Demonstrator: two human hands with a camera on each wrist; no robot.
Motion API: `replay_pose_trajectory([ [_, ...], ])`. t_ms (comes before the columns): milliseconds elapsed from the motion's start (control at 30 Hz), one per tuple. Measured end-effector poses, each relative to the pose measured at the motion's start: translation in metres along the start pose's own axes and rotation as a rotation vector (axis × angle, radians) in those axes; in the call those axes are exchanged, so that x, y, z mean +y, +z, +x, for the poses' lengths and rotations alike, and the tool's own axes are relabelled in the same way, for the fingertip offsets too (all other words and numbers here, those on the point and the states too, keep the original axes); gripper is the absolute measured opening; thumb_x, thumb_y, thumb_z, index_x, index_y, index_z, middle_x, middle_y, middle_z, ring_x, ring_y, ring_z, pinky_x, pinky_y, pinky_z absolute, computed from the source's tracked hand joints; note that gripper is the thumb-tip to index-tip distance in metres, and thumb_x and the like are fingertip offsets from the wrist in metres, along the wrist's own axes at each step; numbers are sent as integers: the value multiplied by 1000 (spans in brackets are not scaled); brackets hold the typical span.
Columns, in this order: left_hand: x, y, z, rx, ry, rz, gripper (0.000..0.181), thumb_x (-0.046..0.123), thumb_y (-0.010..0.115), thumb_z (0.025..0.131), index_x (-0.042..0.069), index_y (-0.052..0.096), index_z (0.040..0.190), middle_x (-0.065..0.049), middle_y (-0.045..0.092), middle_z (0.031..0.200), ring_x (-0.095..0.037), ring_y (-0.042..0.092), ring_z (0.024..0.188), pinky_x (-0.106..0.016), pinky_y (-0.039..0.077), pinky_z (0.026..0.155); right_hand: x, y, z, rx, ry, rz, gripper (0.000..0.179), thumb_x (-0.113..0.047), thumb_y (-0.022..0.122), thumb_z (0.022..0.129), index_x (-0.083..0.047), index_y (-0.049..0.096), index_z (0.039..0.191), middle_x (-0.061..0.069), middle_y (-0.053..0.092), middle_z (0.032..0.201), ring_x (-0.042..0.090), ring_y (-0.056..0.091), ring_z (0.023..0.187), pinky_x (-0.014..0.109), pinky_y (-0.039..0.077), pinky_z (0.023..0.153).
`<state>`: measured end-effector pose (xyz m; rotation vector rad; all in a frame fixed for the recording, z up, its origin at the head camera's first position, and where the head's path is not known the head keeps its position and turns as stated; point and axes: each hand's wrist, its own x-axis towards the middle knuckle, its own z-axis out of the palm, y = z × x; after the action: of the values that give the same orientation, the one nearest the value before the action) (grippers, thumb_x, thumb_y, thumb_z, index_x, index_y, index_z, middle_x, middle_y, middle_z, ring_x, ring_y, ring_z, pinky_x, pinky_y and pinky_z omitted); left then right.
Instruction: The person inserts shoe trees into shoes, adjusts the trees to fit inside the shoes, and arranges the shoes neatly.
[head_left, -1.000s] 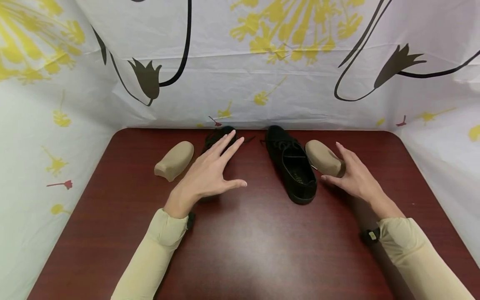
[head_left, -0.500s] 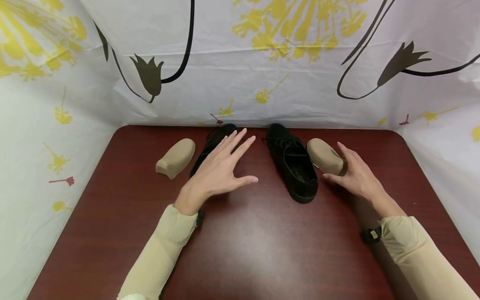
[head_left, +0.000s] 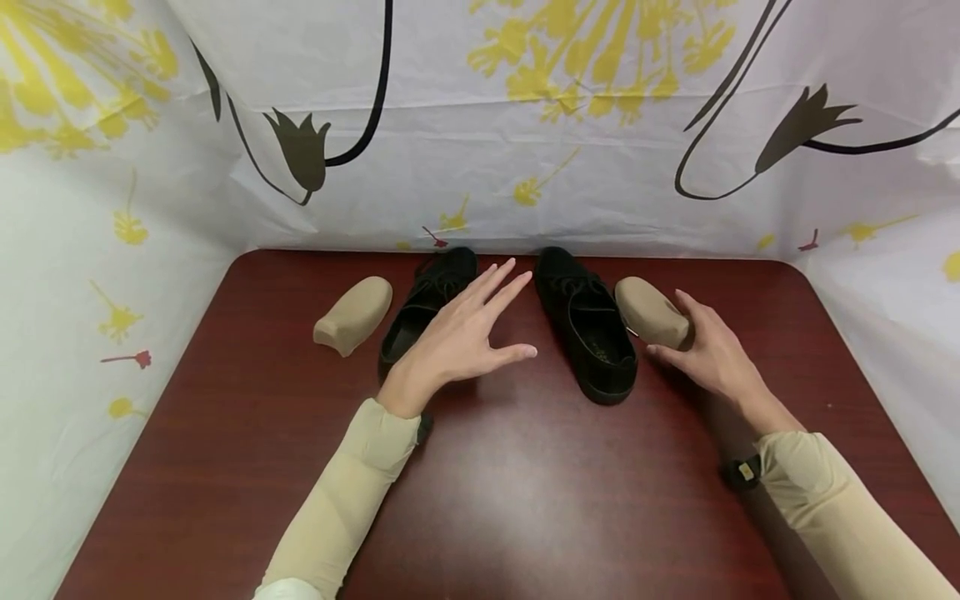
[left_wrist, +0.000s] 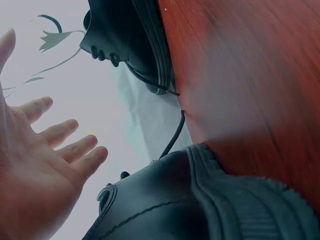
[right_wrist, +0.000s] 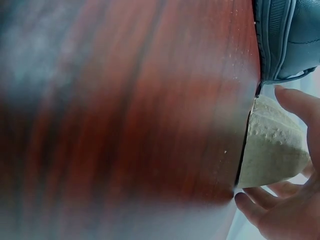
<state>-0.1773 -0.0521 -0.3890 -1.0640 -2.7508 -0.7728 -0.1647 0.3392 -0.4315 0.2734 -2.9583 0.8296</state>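
Four objects stand along the far side of the glossy red-brown wood-grain table [head_left: 525, 500]. Furthest left lies a beige, rough-surfaced shoe form [head_left: 354, 312], rounded end away and notched end near, with neither hand on it. Next comes a black, leather-looking lace-up shoe [head_left: 420, 312], toe away, its near right part masked by the left hand [head_left: 461, 333]. That hand is spread flat and wide, thumb well out, holding nothing; for good work it is best kept high enough not to brush the loose black lace [left_wrist: 175, 135] seen between the shoes.

To the right, well apart at the heels, sits the matching black shoe [head_left: 588, 333], its opening facing up. Just beside it lies the second beige form [head_left: 651, 312]; whether they touch I cannot tell. At its near end the right hand [head_left: 720, 346] makes a wide, curved span, thumb on the shoe side, fingers on the other, with no firm hold visible; contact is unclear. A sound grip would likely close evenly from both sides, low on the form, with the thumb kept off the neighbouring shoe so that it is not nudged.
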Motion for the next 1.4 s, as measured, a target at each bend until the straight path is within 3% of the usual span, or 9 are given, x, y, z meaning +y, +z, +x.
replay_pose_trajectory([
  [367,-4,10,6,20,-3,-50,91,69,57,89,31,16,160,8,7,166,-21,14,152,-52,30,114,0,4,0,27,1,3,95,-32,81,84,-2,26,156,32,42,144,49,38,130,65,32,100],
  [600,-4,14,15,43,18,-88,90,65,62,88,29,22,160,8,12,165,-16,13,151,-52,32,113,-3,5,-2,33,56,13,91,-35,77,87,-1,27,156,29,44,144,49,38,130,64,32,100],
  [800,-6,20,18,88,48,-130,90,61,68,86,28,26,159,6,18,164,-20,22,149,-53,37,108,-5,6,-5,34,94,-10,87,-35,74,90,-3,27,156,29,44,146,51,44,125,64,35,96],
  [1400,-6,31,24,93,23,-202,87,59,70,86,30,29,157,6,24,162,-17,26,147,-51,37,108,-7,5,-6,66,134,-33,66,-37,70,94,-5,46,147,35,52,133,52,53,112,64,44,85],
])
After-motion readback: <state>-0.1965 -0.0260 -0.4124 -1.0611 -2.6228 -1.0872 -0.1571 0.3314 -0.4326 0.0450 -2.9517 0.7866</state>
